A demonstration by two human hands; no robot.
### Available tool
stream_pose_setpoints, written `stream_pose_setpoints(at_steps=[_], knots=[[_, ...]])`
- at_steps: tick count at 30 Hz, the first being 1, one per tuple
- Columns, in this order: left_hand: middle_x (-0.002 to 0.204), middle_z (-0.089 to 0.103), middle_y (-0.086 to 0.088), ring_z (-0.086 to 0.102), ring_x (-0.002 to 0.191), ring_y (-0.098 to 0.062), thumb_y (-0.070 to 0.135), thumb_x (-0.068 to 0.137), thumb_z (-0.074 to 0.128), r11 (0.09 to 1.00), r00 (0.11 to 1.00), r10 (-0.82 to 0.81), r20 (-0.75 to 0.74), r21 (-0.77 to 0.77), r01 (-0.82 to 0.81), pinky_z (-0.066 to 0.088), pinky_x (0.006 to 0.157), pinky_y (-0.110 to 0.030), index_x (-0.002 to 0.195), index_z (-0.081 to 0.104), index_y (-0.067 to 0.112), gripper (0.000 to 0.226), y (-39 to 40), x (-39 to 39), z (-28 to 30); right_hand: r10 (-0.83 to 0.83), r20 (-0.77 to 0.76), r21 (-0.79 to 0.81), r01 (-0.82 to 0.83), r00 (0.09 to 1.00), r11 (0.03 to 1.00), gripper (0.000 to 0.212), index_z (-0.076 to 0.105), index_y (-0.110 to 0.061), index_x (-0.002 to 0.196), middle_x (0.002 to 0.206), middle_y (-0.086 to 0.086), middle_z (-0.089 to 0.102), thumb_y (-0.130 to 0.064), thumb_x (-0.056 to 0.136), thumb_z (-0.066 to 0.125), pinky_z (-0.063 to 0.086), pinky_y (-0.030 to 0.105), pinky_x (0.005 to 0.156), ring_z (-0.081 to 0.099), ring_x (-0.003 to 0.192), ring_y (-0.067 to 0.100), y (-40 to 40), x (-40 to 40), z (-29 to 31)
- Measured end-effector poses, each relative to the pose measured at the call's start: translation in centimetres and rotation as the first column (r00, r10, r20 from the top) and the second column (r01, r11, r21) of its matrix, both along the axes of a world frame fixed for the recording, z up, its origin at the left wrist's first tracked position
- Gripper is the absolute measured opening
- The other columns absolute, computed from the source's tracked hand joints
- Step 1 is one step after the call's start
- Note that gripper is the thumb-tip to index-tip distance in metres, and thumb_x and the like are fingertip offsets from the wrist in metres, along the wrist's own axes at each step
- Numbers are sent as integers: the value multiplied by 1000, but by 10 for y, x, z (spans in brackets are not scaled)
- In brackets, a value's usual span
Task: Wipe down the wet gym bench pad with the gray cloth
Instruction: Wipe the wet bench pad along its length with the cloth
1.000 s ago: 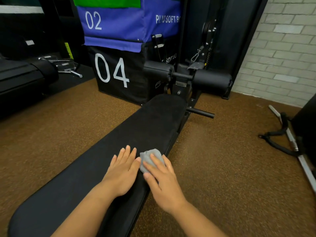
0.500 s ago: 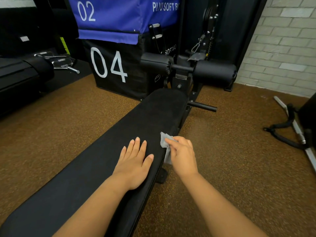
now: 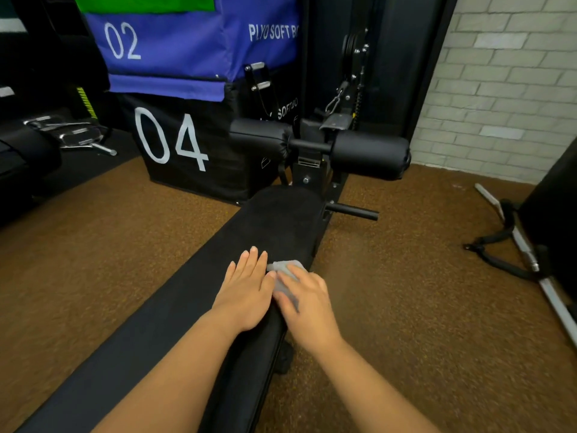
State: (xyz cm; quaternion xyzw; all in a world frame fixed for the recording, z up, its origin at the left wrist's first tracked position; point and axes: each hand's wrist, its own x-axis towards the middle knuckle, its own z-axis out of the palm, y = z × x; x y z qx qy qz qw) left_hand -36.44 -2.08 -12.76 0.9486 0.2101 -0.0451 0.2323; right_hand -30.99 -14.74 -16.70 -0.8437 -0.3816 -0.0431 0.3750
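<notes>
A long black bench pad runs from the lower left toward the middle of the head view. My left hand lies flat on the pad with its fingers spread and holds nothing. Right beside it, my right hand presses a small gray cloth against the pad's right edge. Most of the cloth is hidden under my fingers. The right hand is blurred.
Black foam rollers and a metal peg stand at the bench's far end. Stacked plyo boxes marked 02 and 04 sit behind on the left. A bar with black straps lies on the brown floor at right, by a brick wall.
My right hand has pulled the cloth back from the pad's side edge onto the top, close against my left hand. The left hand has stayed flat on the pad.
</notes>
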Motion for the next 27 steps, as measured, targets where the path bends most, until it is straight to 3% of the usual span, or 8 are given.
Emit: stream_pose_setpoints(at_steps=[3, 9, 15, 19, 27], knots=[[161, -15, 2, -18, 146, -9, 37, 102, 8, 1000, 1000, -5, 15, 5, 5, -12, 119, -33, 152, -5, 21, 54, 3, 22, -5, -9, 14, -42, 10, 1000, 999, 37, 49, -36, 133, 139, -16, 45, -35, 97, 39, 26, 16, 104, 43, 123, 11, 8, 12, -7], [160, -17, 5, -20, 145, -8, 44, 99, 7, 993, 998, 3, 70, 117, -11, -13, 119, -34, 150, -10, 25, 57, 2, 29, -19, -147, 63, -65, 151, 987, 986, 28, 64, -18, 120, 133, -2, 54, -17, 98, 47, 22, 15, 97, 43, 117, 21, 24, 53, 6], [159, -18, 5, -21, 145, -8, 46, 99, 8, 987, 997, -14, 70, 162, 3, -13, 119, -33, 150, -11, 27, 57, 6, 30, -21, -193, 50, -51, 196, 980, 979, 27, 68, -11, 114, 125, 2, 62, -8, 96, 48, 32, 22, 91, 49, 112, 31, 41, 102, 9], [159, -19, 4, -21, 145, -10, 45, 100, 11, 982, 998, -18, 65, 189, 6, -12, 120, -34, 149, -12, 27, 58, 7, 30, -22, -239, 35, -101, 241, 970, 965, 30, 65, -13, 119, 127, 2, 59, -11, 97, 45, 44, 31, 94, 48, 117, 29, 51, 129, 1], [157, -25, 2, -24, 144, -13, 52, 98, 13, 978, 1000, -30, -3, 208, 30, -14, 119, -36, 149, -16, 26, 64, 12, 46, -21, -367, -39, -198, 353, 929, 914, 39, 44, -20, 140, 149, 1, 37, -20, 102, 35, 41, 33, 98, 36, 127, 26, 61, 152, 4]])
